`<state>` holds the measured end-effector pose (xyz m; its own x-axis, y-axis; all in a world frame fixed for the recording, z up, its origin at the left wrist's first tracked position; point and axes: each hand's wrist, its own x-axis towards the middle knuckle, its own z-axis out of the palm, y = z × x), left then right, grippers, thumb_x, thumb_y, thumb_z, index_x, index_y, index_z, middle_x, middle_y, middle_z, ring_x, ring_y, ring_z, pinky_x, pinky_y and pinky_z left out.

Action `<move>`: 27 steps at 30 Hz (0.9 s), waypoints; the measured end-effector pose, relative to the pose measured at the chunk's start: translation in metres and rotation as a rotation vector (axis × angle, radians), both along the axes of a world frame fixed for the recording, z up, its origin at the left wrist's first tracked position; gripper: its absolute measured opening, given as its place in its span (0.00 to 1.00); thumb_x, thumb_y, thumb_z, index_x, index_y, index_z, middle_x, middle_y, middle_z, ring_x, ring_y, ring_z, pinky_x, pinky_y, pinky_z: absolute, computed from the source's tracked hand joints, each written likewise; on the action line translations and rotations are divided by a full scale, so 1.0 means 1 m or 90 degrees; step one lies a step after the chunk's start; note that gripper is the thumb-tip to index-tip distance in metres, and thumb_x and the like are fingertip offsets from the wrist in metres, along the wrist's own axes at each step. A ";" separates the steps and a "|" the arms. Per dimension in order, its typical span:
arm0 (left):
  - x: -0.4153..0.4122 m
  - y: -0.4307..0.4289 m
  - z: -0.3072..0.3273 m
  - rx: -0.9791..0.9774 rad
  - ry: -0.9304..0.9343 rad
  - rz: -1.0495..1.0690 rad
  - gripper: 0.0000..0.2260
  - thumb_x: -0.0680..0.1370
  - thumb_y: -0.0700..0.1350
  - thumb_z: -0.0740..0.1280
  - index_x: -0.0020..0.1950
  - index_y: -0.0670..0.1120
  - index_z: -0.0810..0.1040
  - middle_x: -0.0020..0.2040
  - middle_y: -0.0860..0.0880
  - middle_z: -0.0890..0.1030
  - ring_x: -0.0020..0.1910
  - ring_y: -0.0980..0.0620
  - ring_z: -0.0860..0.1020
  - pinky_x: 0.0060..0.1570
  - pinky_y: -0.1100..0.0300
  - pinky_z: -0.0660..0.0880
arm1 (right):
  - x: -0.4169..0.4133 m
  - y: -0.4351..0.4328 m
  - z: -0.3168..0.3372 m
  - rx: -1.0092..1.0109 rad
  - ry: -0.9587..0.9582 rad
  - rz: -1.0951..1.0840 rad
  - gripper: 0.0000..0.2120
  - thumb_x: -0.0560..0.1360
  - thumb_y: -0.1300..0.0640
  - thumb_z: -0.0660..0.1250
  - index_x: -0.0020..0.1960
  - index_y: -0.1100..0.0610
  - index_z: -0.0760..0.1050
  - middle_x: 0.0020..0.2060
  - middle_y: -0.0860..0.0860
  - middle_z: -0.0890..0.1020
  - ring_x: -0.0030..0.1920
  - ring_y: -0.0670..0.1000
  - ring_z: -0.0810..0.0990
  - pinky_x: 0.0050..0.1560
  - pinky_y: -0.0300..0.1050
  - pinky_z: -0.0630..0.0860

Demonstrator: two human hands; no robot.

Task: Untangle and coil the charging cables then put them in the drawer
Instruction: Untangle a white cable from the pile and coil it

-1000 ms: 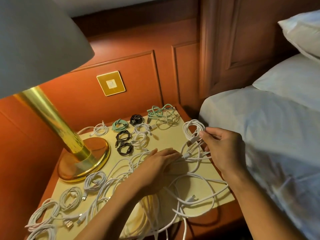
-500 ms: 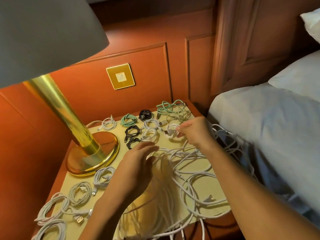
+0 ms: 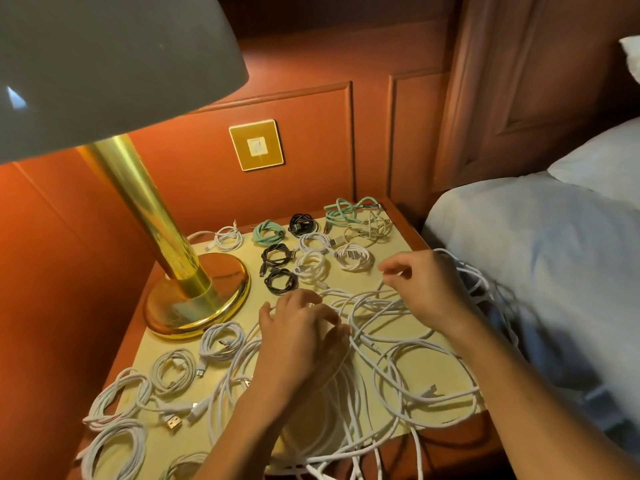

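Tangle of white charging cables [image 3: 381,327] sprawling over the front and right of the pale nightstand top [image 3: 394,247], looping past its near edge and spilling off the right side toward the bed [image 3: 536,271]. Resting the left hand [image 3: 301,341] on the middle of that tangle, fingers bent and touching the strands, palm hiding whatever lies beneath, so not possible to tell whether gripping any of them. Holding the right hand [image 3: 426,282] at the tangle's far edge, fingers curled, thumb and forefinger tips close together beside a thin white strand rising toward them, too fine to tell whether actually pinching it. Facing, just beyond those fingertips, a small white coil [image 3: 355,258], and around it two more white coils [image 3: 313,266], three black coils [image 3: 277,254], a mint green coil [image 3: 268,232] and a looser mint bundle [image 3: 346,209] at the back right corner. Sharing the front left of the top with four larger white coils [image 3: 173,370] and a gold USB plug [image 3: 173,422] among them. Sitting beside a brass lamp base [image 3: 197,299] under a grey shade [image 3: 104,64], below a brass switch plate [image 3: 256,145] on the red panelled wall.
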<state>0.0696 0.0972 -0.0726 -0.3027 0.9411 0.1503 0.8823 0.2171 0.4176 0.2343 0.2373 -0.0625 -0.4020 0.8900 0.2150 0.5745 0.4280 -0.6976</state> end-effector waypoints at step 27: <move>-0.028 -0.011 0.071 0.262 -0.628 -0.046 0.09 0.83 0.46 0.63 0.50 0.43 0.80 0.36 0.44 0.70 0.30 0.53 0.69 0.29 0.59 0.69 | -0.004 -0.017 0.049 0.133 0.300 0.022 0.09 0.77 0.55 0.73 0.57 0.55 0.85 0.48 0.44 0.86 0.48 0.40 0.83 0.49 0.33 0.79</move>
